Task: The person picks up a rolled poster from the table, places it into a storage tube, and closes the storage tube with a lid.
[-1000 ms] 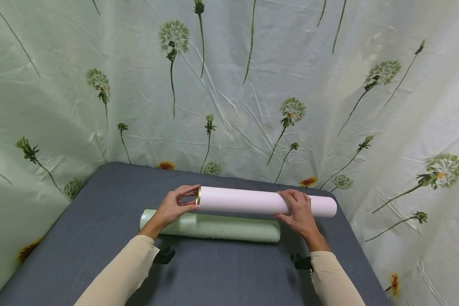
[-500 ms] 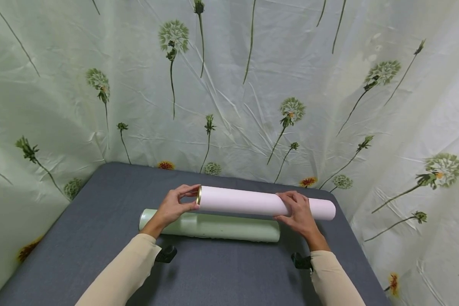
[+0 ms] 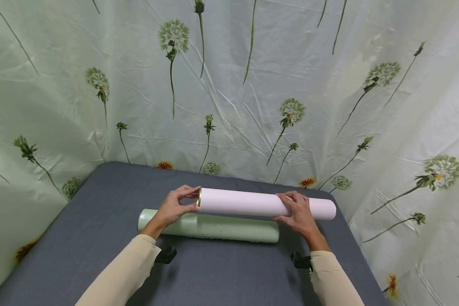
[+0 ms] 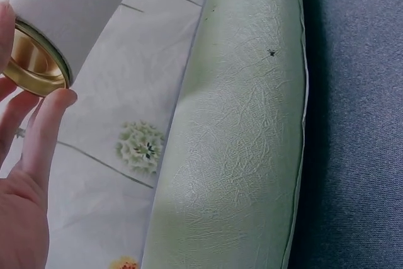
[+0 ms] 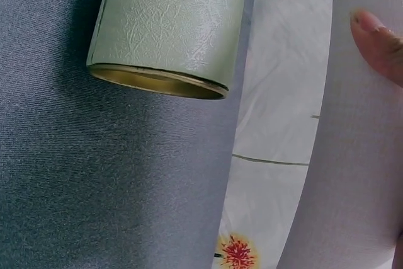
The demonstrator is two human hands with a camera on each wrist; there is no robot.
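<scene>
A pale pink cardboard tube (image 3: 241,202) is held up nearly level over the table, its right end slightly lower. My left hand (image 3: 173,207) pinches the gold-rimmed left end between thumb and fingers; the left wrist view shows fingertips at the gold metal end (image 4: 34,70). Toward the other end, my right hand (image 3: 300,216) grips the tube from the near side, its thumb (image 5: 378,45) along the surface in the right wrist view. Just in front lies a pale green tube (image 3: 222,228) with a wrinkled covering and a gold-rimmed end (image 5: 157,83). The left wrist hides part of it.
A dark blue-grey cloth covers the table (image 3: 222,276). Behind and at both sides hangs a white curtain (image 3: 229,85) printed with dandelions. Black wrist devices, one by the left sleeve (image 3: 166,255) and one by the right sleeve (image 3: 300,260), hang over the table.
The right end of the pink tube has dipped slightly since one second ago. Both hands keep their holds in almost the same place, and the green tube lies where it was.
</scene>
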